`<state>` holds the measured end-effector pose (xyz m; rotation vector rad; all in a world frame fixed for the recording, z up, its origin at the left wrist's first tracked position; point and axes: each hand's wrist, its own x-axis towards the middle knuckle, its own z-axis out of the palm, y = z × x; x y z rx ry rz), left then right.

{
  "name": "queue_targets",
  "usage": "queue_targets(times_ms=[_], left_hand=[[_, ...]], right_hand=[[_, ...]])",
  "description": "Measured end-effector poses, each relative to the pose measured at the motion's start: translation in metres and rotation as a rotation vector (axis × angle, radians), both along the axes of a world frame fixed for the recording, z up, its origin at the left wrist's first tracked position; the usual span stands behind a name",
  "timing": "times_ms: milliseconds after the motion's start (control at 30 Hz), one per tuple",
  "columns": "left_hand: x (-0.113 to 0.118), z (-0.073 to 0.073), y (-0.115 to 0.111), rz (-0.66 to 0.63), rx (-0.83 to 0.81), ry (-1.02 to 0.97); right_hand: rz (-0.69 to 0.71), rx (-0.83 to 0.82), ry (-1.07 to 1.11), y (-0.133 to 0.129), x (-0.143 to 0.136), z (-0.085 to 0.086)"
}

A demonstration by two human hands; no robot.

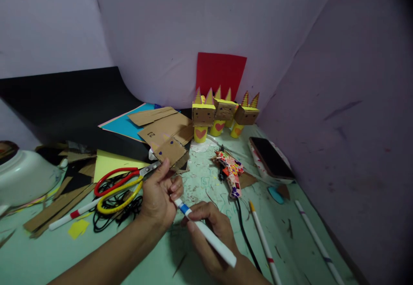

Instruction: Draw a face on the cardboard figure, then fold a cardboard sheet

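Observation:
My left hand (pixel 161 199) is closed, with its thumb on the lower edge of a small cardboard box head (pixel 171 152) that has dark blue dots on its front. The curled fingers of that hand touch the front end of a white marker (pixel 216 242) with a blue band. My right hand (pixel 211 229) grips the marker's barrel, which slants down to the right. Whether the tip is capped is hidden by the left fingers. Scissors (pixel 119 186) with red and yellow handles lie left of my left hand, over a tangle of black cord (pixel 121 214).
Several yellow tube figures (pixel 200 134) with cardboard heads stand at the back, before red paper (pixel 221 72). A patterned glue gun (pixel 230 168), a phone (pixel 271 158) and loose markers (pixel 264 242) lie right. Cardboard sheets (pixel 167 125) and a white bowl-like object (pixel 29 175) are left.

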<state>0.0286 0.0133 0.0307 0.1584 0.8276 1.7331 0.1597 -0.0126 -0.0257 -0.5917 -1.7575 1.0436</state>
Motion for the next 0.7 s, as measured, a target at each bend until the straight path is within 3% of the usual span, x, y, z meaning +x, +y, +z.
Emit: queue_targets(times_ms=[233,533,700], left_hand=[[0.003,0.005,-0.004,0.05,0.028,0.004],[0.01,0.009,-0.014,0.027,-0.011,0.019],[0.013,0.014,-0.017,-0.01,-0.023,0.062]], right_hand=[[0.005,-0.292,0.099,-0.004,-0.008,-0.023],[-0.016,0.08,0.05,-0.001,-0.01,-0.015],[-0.055,0.07,-0.042,0.001,-0.015,-0.006]])
